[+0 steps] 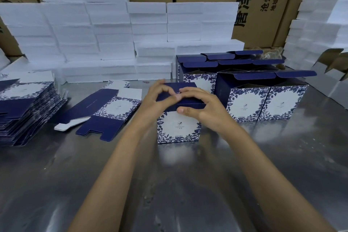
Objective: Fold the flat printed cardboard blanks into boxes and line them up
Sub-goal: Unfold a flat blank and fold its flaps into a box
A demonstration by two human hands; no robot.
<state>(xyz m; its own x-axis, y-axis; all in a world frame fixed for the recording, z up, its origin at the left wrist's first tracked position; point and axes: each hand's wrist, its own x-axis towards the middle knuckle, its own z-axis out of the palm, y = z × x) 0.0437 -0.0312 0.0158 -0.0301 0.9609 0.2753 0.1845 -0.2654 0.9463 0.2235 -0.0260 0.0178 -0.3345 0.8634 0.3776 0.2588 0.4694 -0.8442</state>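
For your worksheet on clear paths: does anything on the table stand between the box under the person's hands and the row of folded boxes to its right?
Nothing visible does. The box under both hands stands just left of the row of folded boxes, with only bare metal table between them. The loose flat blank lies on the opposite side.

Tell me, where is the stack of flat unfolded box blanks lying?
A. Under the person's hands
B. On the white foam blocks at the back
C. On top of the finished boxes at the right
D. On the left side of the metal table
D: the stack of flat blanks lies at the left edge of the metal table, well apart from both hands and the finished boxes.
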